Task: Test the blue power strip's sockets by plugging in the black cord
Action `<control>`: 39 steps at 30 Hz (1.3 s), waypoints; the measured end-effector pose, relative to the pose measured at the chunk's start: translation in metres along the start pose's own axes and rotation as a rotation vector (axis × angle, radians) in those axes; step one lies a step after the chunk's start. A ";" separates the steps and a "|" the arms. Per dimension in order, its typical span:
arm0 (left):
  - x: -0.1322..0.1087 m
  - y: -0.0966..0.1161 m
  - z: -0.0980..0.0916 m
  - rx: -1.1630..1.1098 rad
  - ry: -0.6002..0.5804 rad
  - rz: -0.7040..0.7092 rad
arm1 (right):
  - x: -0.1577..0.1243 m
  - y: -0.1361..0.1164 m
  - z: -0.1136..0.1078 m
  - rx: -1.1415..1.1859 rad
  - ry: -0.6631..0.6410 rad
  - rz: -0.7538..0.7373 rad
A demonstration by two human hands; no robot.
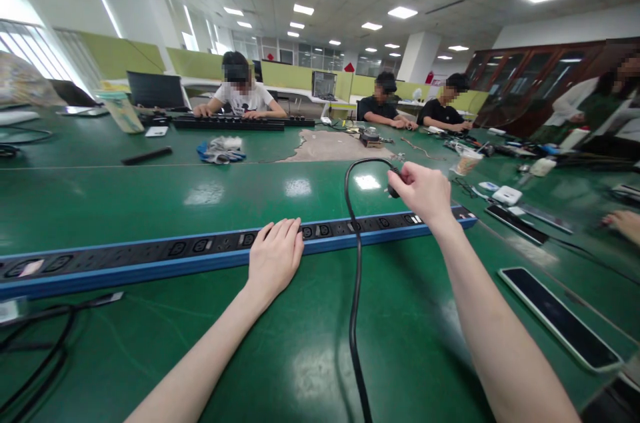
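Observation:
A long blue-edged black power strip (150, 256) lies across the green table (410, 316) in front of me. My left hand (274, 256) rests flat on the strip near its middle, fingers stretched out over the sockets. My right hand (424, 194) is closed round a black plug (393, 187) held just above the strip's right end. From the plug a black cable (356, 290) loops up, then runs down across the strip toward me.
A phone (560, 316) lies face up at the right, more phones and a white box (507, 195) beyond it. Black cables (35, 343) lie at the lower left. Several people sit at the far side. Another person's hand (623, 223) is at the right edge.

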State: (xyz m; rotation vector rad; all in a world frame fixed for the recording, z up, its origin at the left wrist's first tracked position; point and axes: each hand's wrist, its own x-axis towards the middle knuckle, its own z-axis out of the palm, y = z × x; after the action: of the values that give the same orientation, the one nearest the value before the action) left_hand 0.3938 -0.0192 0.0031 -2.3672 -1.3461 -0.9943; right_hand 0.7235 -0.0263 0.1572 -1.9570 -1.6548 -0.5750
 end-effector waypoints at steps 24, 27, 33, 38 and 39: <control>0.000 0.001 0.000 -0.003 0.003 0.009 | -0.019 -0.033 0.057 -0.144 -0.458 -0.047; 0.000 0.001 -0.001 -0.002 -0.016 -0.003 | -0.017 -0.036 0.057 -0.164 -0.468 -0.034; 0.000 0.001 0.000 0.011 -0.016 0.000 | -0.011 -0.026 0.060 -0.164 -0.537 -0.080; 0.000 0.001 0.000 -0.005 -0.013 -0.003 | -0.015 -0.025 0.065 -0.111 -0.496 -0.063; 0.000 0.001 0.000 -0.007 -0.010 -0.003 | -0.016 -0.026 0.066 -0.107 -0.495 -0.059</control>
State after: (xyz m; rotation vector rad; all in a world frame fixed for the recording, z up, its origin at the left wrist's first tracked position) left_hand 0.3942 -0.0197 0.0036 -2.3792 -1.3520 -0.9909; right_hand 0.6953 0.0057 0.0983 -2.2641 -2.0114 -0.2077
